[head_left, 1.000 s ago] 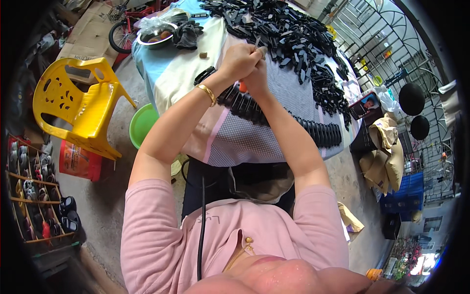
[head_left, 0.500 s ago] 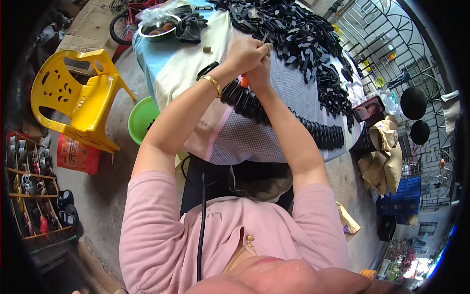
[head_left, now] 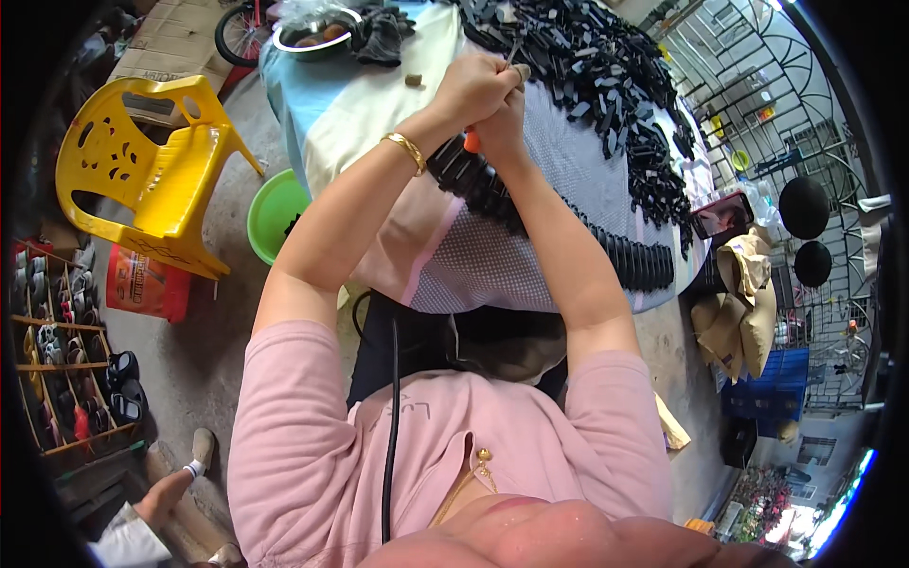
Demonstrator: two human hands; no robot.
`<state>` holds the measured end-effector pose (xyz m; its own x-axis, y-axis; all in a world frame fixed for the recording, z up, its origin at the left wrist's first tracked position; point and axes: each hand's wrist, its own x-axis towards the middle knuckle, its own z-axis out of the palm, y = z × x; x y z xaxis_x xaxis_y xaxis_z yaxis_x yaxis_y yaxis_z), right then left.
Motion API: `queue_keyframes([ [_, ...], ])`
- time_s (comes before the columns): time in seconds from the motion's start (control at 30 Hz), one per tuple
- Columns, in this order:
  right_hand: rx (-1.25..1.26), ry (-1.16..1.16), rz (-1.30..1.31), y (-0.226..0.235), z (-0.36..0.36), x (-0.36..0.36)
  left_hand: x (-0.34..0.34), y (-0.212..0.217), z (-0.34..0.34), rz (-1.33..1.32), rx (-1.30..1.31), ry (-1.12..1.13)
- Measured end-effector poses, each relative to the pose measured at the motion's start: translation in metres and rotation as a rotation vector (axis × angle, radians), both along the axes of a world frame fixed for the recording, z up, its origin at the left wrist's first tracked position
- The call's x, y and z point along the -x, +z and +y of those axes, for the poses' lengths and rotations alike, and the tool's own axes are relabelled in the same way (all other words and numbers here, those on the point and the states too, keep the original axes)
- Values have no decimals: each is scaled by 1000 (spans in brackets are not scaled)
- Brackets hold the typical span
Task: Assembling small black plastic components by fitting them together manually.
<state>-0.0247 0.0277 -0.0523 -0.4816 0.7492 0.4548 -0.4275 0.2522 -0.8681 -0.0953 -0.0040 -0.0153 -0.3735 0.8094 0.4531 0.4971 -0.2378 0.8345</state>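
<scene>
Tablecloth [head_left: 355, 99], pale and striped, lies under a broad heap of black pieces [head_left: 587, 80]; nearer the body, a curved black row [head_left: 639, 262] runs beneath the forearms. The left hand [head_left: 476, 87] presses against the right hand [head_left: 502, 123] beside the heap, its fingers bent together, their hold unclear; the right fingers close around an orange-handled tool [head_left: 472, 141], thin tip [head_left: 514, 49] protruding.

Here my left hand [head_left: 471, 89] meets my right hand [head_left: 502, 125], which grips an orange-handled tool [head_left: 472, 141]; beyond lies a heap of black pieces [head_left: 620, 104], a curved black row [head_left: 639, 264] runs beneath my right forearm [head_left: 565, 237], and a yellow plastic armchair [head_left: 180, 185] stands leftward.
</scene>
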Motion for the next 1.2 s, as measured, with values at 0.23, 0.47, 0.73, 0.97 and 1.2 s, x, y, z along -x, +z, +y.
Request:
queue_keyframes([
  [0.23, 0, 25, 32, 5, 3, 15, 12, 2, 4, -62, -1, -21],
  [0.47, 27, -82, 270, -22, 30, 19, -2, 13, 9, 76, -20, -33],
  [0.73, -34, -57, 78, 20, -8, 27, 23, 19, -6, -42, 23, -8],
  [0.97, -93, -93, 105, -5, 5, 36, 24, -2, -3, -240, -108, -111],
  [1.2, 41, 15, -4, 10, 3, 32, 26, 10, -4, -148, 56, -20],
])
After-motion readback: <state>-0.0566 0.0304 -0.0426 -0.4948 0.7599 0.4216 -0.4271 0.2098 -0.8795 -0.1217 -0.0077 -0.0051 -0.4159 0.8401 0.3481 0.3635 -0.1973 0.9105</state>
